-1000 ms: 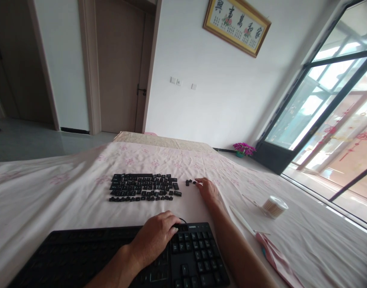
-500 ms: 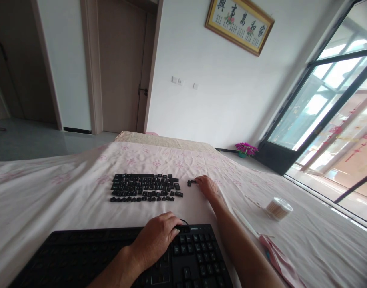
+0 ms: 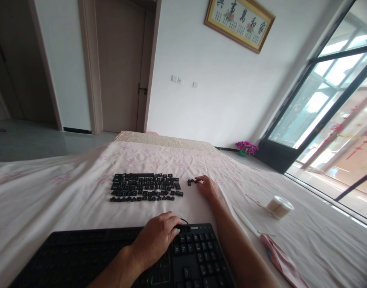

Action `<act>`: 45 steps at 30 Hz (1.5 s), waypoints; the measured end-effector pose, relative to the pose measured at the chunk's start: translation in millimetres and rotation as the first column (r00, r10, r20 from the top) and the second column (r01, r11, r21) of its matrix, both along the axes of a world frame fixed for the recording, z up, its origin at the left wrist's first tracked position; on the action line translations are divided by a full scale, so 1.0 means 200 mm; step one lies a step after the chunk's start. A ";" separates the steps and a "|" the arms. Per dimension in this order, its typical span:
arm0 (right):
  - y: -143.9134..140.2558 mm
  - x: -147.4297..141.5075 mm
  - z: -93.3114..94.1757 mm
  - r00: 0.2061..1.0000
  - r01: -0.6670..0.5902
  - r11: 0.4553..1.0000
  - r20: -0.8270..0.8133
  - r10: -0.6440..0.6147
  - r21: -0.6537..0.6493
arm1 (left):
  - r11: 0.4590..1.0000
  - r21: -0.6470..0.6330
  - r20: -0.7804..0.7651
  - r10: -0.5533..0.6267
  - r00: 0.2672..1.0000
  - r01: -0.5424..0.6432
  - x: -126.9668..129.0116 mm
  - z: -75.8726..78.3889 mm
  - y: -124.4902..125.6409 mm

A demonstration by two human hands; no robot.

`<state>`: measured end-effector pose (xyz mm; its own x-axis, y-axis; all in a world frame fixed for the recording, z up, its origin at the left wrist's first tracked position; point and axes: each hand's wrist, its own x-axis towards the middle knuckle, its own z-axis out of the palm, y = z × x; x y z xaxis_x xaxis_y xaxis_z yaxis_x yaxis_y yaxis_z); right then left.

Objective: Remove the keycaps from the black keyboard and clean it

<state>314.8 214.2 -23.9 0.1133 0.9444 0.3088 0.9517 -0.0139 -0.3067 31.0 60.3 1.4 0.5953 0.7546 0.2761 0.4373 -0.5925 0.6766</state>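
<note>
Flower-patterned cloth (image 3: 195,209) bears loose keycaps (image 3: 145,186), probably light, stiff, best pinched by opposite sides; right hand (image 3: 208,187) at small separate cluster (image 3: 189,183), grip unclear; left hand (image 3: 157,233) laid across keyboard (image 3: 186,258), whether gripping unclear.

My keyboard (image 3: 183,258) lies toward the near edge of the cloth (image 3: 189,210), my left hand (image 3: 157,234) across it, right of its middle. Behind it, toward the far edge, lie rows of loose keycaps (image 3: 145,186); to their right sits a small cluster of keycaps (image 3: 192,181), my right hand (image 3: 208,188) at its right end. Farther right is a tub of swabs (image 3: 279,207), a stick (image 3: 253,199) just left of it. Before the tub, right of my forearm, lies a fabric piece (image 3: 281,258). Beyond the cloth's far right corner, potted flowers (image 3: 246,148) stand on the floor.
</note>
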 end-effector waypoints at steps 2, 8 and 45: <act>-0.01 0.00 0.01 1.000 -0.017 1.000 -0.004 0.017 -0.005 | 1.000 -0.001 0.002 0.000 1.000 0.000 0.00 0.00 0.00; -0.02 0.00 0.01 0.998 -0.058 0.998 0.004 0.058 0.002 | 1.000 0.005 -0.002 0.005 1.000 -0.005 0.00 0.01 0.00; -0.05 -0.03 0.02 0.971 -0.213 0.969 0.138 0.195 0.126 | 1.000 0.014 -0.019 0.014 1.000 -0.014 0.00 0.00 0.00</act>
<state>309.7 204.4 -20.0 -0.1248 0.8902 0.4381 0.9605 0.2191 -0.1717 31.6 60.9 0.7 0.5899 0.7590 0.2756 0.4582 -0.5957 0.6597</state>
